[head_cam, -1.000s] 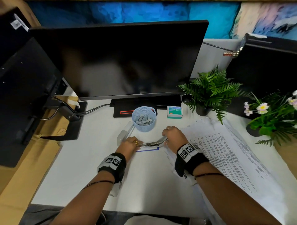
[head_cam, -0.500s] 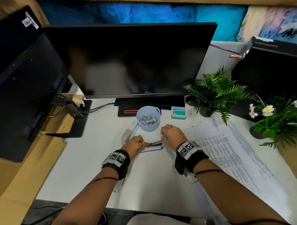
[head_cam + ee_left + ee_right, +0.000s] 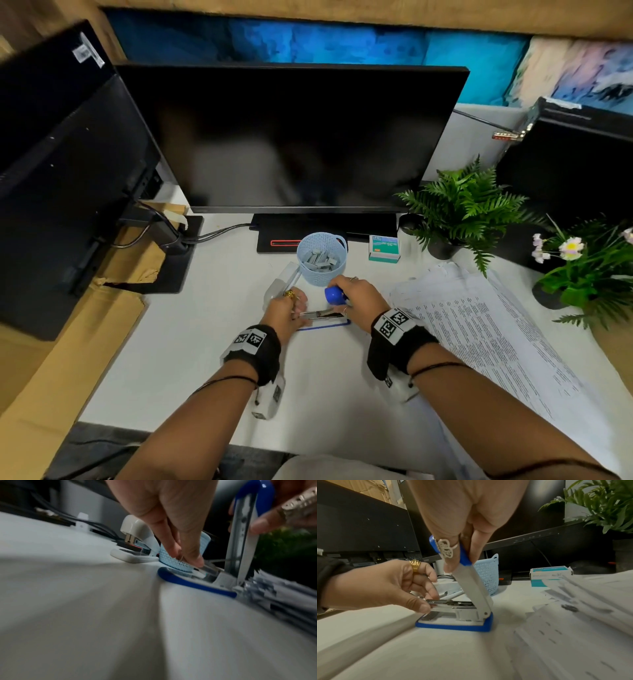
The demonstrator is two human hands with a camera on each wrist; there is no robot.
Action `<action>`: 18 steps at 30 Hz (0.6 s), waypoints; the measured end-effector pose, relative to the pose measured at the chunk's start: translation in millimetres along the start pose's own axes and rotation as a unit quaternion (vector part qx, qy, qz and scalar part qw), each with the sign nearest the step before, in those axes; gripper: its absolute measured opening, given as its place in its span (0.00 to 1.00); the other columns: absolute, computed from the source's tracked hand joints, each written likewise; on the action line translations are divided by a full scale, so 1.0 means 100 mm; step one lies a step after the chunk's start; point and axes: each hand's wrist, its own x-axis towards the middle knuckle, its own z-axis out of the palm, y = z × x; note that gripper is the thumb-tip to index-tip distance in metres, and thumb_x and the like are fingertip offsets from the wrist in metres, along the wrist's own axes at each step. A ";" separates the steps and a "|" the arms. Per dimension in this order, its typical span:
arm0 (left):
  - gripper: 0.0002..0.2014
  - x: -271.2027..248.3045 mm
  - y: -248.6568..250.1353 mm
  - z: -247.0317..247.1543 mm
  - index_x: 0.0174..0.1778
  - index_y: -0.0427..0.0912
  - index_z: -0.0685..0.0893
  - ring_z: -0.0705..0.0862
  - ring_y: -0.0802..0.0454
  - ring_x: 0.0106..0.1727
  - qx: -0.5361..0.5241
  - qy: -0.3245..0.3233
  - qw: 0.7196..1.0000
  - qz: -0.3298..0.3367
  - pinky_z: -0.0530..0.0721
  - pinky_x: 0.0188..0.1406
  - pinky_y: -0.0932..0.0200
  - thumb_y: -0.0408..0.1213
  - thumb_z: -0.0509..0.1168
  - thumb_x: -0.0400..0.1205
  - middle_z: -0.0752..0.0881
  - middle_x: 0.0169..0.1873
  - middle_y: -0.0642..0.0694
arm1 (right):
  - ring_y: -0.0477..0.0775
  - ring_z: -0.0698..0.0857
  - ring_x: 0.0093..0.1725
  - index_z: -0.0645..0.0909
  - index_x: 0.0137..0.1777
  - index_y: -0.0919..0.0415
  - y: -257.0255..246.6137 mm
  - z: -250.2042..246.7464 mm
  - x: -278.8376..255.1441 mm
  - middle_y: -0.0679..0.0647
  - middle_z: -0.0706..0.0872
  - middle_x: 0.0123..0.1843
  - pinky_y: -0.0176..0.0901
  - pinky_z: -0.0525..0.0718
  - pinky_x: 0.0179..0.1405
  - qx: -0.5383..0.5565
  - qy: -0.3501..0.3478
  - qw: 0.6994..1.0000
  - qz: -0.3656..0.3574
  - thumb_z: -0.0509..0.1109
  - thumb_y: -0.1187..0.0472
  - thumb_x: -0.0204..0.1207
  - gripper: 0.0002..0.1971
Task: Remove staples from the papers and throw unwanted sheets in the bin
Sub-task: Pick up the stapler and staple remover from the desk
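A blue and white stapler [image 3: 458, 616] stands on the white desk [image 3: 178, 356] with its top cover [image 3: 471, 585] swung up. My right hand [image 3: 356, 294] grips that raised cover [image 3: 247, 520] near its blue tip [image 3: 334, 295]. My left hand [image 3: 287, 310] pinches the front of the metal staple channel [image 3: 436, 602] with thumb and fingers [image 3: 192, 555]. A spread of printed papers [image 3: 496, 335] lies on the desk just right of the stapler. No bin shows in any view.
A light blue basket [image 3: 321, 257] holding grey staple strips stands just behind the hands. A white stapler [image 3: 137, 545] lies to its left, a staple box [image 3: 384, 247] to its right. A monitor [image 3: 291, 137], two potted plants [image 3: 462, 205] and a second screen [image 3: 61, 171] ring the desk.
My right hand has lifted the stapler's cover from nearly flat to upright, so its blue tip now shows. My left hand stays at the front of the staple channel.
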 end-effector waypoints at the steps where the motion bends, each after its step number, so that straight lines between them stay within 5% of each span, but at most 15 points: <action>1: 0.22 -0.01 0.02 0.01 0.43 0.48 0.75 0.77 0.53 0.37 -0.020 0.007 1.000 -0.009 0.78 0.36 0.72 0.21 0.77 0.66 0.78 0.36 0.49 | 0.59 0.81 0.58 0.76 0.64 0.58 0.02 0.01 0.01 0.59 0.83 0.60 0.42 0.74 0.56 0.005 0.003 1.000 0.000 0.71 0.66 0.74 0.19; 5: 0.26 -0.06 0.07 -0.02 0.55 0.50 0.72 0.77 0.49 0.44 -0.025 -0.024 0.999 0.002 0.81 0.43 0.64 0.18 0.69 0.71 0.77 0.41 0.46 | 0.58 0.80 0.61 0.77 0.66 0.60 0.02 0.08 0.05 0.58 0.83 0.62 0.44 0.74 0.62 0.008 -0.005 1.000 -0.016 0.70 0.67 0.74 0.20; 8: 0.31 -0.15 0.06 -0.11 0.72 0.45 0.68 0.76 0.50 0.63 0.076 -0.048 0.995 0.036 0.71 0.62 0.68 0.24 0.68 0.74 0.76 0.61 0.44 | 0.58 0.76 0.65 0.75 0.69 0.56 0.00 0.18 0.08 0.55 0.81 0.65 0.45 0.71 0.63 -0.042 -0.007 0.999 -0.031 0.70 0.59 0.76 0.20; 10: 0.35 -0.25 0.06 -0.20 0.78 0.46 0.63 0.70 0.50 0.72 0.129 -0.052 0.989 0.049 0.67 0.71 0.63 0.28 0.68 0.76 0.68 0.73 0.45 | 0.59 0.77 0.64 0.74 0.70 0.53 0.01 0.27 0.11 0.54 0.80 0.66 0.47 0.71 0.63 -0.070 -0.013 0.997 -0.030 0.69 0.55 0.77 0.21; 15: 0.29 -0.43 0.04 -0.23 0.80 0.38 0.61 0.70 0.43 0.73 0.245 -0.058 0.959 0.133 0.67 0.71 0.61 0.26 0.55 0.81 0.66 0.75 0.41 | 0.59 0.79 0.63 0.76 0.68 0.55 -0.01 0.44 0.19 0.56 0.81 0.65 0.44 0.74 0.62 -0.016 -0.060 0.998 -0.006 0.66 0.61 0.77 0.19; 18: 0.27 -0.50 0.02 -0.20 0.80 0.39 0.61 0.70 0.43 0.73 0.267 -0.055 0.955 0.114 0.67 0.71 0.60 0.27 0.51 0.82 0.69 0.75 0.40 | 0.59 0.79 0.63 0.78 0.68 0.58 0.01 0.51 0.20 0.58 0.82 0.64 0.42 0.72 0.62 -0.029 -0.065 0.997 -0.013 0.65 0.65 0.78 0.18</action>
